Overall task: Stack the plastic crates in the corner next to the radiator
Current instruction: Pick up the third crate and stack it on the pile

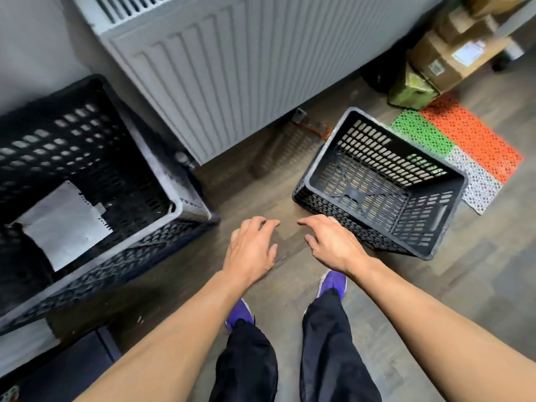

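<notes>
Head view puts the loose crate (362, 227) on the floor (464, 285) ahead and to my right, upright, mouth open, just out from the lower edge of the radiator (232, 68). Its long axis runs roughly left to right across me, slanting toward me at the right end, where 1 handle slot shows in the short wall. A long wall faces my hands. Both hands reach out low, fingers spread and loosely curved, gripping nothing. My right hand (330, 245) is nearer, its fingertips over the crate's near left corner, though I cannot tell whether they touch. My left hand (251, 250) hangs over bare floor beside it. The corner crate (87, 134) stands to my left by the radiator, so I judge the lift must swing leftward.
</notes>
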A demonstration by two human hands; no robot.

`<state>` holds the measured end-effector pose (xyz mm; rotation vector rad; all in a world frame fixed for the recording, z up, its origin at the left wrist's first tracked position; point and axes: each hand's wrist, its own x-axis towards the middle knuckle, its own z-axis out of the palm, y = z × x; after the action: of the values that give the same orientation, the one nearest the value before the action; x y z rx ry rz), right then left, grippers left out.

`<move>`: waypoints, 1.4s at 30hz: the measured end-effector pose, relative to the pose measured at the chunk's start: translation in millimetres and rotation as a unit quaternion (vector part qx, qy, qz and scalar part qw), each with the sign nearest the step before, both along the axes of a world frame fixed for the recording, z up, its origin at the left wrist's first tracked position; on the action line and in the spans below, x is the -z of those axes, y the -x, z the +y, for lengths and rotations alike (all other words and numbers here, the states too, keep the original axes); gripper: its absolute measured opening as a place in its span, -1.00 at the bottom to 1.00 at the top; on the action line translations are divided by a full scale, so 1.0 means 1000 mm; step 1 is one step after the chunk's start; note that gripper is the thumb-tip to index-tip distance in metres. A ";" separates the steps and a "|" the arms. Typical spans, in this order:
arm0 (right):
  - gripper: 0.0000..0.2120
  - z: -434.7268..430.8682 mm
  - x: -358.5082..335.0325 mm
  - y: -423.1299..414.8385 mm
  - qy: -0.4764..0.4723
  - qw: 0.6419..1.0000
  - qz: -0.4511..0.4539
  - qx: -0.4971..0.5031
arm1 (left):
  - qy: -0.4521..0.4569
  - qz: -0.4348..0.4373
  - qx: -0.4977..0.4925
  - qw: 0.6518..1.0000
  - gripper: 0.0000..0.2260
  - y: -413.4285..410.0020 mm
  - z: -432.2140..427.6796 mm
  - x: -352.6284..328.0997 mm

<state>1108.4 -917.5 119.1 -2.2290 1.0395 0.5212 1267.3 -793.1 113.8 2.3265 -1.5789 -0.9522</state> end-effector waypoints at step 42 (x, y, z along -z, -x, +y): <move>-0.48 -0.135 0.213 0.214 -0.022 0.976 0.077 0.204 | -0.169 -0.121 0.321 0.924 -0.52 0.166 -0.254 0.221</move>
<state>894.3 -1052.9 -93.5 -1.8840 1.5053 0.5322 1101.7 -1046.8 -106.7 2.2185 -2.5596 -1.1666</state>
